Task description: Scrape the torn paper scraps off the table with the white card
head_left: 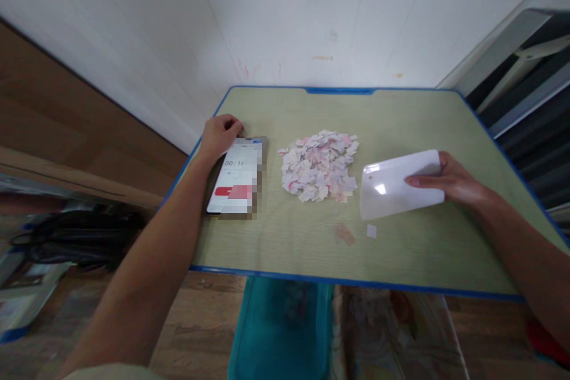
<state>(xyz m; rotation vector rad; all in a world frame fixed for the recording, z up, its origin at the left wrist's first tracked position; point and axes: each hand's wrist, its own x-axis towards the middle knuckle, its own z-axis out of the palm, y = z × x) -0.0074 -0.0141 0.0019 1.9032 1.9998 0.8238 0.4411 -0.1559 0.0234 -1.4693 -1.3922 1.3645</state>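
Observation:
My right hand point(456, 178) grips a white plastic scraper point(392, 184), a flat, glossy sheet, with the thumb laid over its face. The scraper is tilted above the table point(267, 243), its free edge just right of a heap of small torn paper pieces point(318, 166). Some of the pieces are pink or red. At the left, my left hand point(220, 132) rests with curled, closed fingers by the top end of a phone point(236, 166); nothing shows in its fingers. The phone lies face up with a timer and a red button on screen.
A single white paper square point(371, 231) lies in front of the scraper. Below the table's front edge stand a teal bin point(285, 332) and, beside it, a patterned container point(401, 332) with paper bits. A white wall point(285, 29) rises behind the table.

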